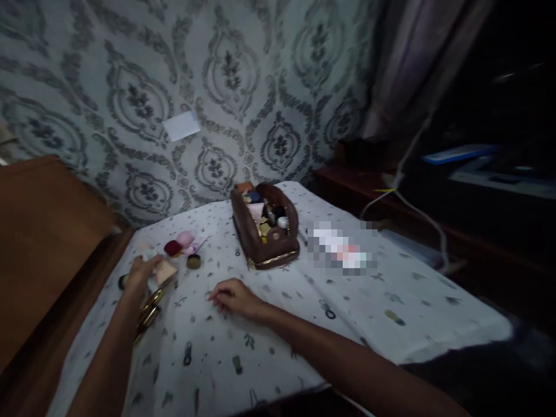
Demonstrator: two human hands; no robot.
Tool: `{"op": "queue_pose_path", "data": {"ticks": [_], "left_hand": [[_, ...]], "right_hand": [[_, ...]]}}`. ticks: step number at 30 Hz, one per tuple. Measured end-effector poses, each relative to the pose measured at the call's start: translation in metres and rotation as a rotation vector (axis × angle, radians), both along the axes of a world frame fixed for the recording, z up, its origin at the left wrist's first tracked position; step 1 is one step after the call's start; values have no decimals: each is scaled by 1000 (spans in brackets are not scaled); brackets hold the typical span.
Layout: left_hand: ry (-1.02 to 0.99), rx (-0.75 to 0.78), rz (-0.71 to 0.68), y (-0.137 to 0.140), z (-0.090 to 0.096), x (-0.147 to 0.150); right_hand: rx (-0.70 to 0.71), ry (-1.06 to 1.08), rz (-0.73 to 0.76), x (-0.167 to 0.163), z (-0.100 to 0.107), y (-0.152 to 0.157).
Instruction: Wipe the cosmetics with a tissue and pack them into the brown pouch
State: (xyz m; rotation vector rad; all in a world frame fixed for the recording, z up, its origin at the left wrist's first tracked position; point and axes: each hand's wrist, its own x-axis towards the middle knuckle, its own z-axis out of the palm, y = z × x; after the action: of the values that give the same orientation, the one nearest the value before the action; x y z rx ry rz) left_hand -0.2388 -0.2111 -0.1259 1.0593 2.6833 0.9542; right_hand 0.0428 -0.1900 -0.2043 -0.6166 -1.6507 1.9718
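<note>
My left hand (142, 272) is at the left side of the cloth, among small cosmetics, thumb apart from the fingers. Beside it lies a beige box-like item (165, 271), and a pale item (147, 251) is partly hidden beyond the fingers. Gold tubes (150, 310) lie by my left wrist. My right hand (234, 295) rests over the middle of the cloth with its fingers curled in and nothing visible in them. Behind it stands an unzipped brown makeup bag (271, 252), filled with several small items.
A dark red item (172, 248), a pink rounded item (185, 238) and a small dark-lidded jar (193, 262) sit beyond my left hand. The patterned white cloth (278, 336) covers the surface. Wooden furniture (52, 231) borders the left; a white cable (419, 142) hangs at right.
</note>
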Motion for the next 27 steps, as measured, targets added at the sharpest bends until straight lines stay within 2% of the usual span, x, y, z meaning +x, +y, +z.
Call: {"op": "queue_pose_path", "data": {"ticks": [2,5,11,15,19,22,27], "left_hand": [[-76,59,-17,-5,1,10],[-161,144,-136,-8,1,31],[-253,176,-396,-6,-13,65],[-246,112,-522,-8,-29,72],[-195,3,-560,-12,-38,75],[-128,-83,-551,-13,-36,78],[54,-241,-530,-16,-21,79]], "right_hand": [[4,19,20,-1,0,1],[19,36,23,-1,-1,0],[98,58,-101,1,-4,0],[98,73,-184,-4,-12,5],[109,32,-193,-12,-18,13],[171,-54,-177,-21,-14,22],[313,-134,-174,-36,-3,33]]}}
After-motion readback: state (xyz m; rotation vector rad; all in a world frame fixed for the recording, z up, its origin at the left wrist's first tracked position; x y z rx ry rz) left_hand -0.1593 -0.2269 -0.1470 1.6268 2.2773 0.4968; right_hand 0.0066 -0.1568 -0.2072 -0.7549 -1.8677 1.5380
